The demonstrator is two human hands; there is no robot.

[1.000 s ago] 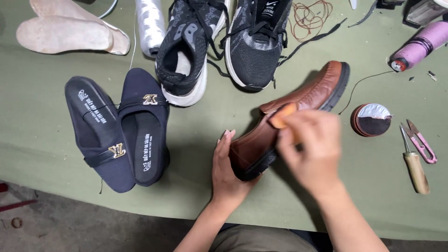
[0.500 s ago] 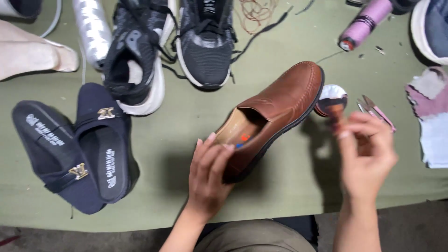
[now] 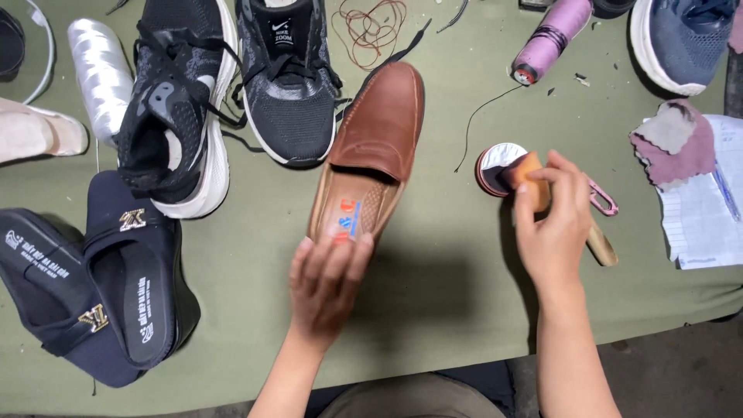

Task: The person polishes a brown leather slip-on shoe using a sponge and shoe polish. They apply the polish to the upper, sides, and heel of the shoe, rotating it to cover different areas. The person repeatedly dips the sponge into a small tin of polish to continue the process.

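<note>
Left hand (image 3: 325,282): fingers spread flat over the heel of the brown loafer (image 3: 371,155), pressing, not gripping.
Right hand (image 3: 553,220): fingers pinched on an orange sponge (image 3: 530,174), held at the round polish tin (image 3: 495,166).
Loafer: mid table, toe toward the far edge, just beside the black sneakers (image 3: 232,93).
Risk: I'd judge the loafer could pivot under a flat palm and smear the green table (image 3: 433,286); the sponge could also tip the tin.
Risk 2: the wooden-handled awl (image 3: 600,244) lies under the right hand, near enough to knock off the near edge.
Count: 1 loafer, 2 black sneakers, 2 navy slippers (image 3: 101,286), 1 tin, 1 sponge, 1 purple thread spool (image 3: 546,35).
</note>
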